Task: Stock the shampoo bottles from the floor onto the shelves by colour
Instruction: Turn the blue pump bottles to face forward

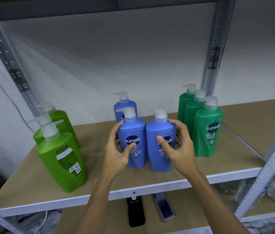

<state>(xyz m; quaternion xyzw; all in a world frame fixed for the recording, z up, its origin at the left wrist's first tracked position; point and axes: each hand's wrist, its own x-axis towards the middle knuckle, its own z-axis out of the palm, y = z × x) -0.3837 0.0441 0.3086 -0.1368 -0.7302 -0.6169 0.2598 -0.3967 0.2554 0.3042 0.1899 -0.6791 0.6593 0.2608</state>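
A: Where are the hands?
B: The left hand curls round the left blue bottle; the right hand cups the right blue bottle.
A: And the bottles?
B: Upright on the shelf, side by side.

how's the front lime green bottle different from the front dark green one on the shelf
The front lime green bottle shows its back label with barcode; the front dark green bottle shows its Sunsilk front. The lime one stands at the left of the shelf, the dark one at the right. Both stand upright with translucent pump tops, untouched.
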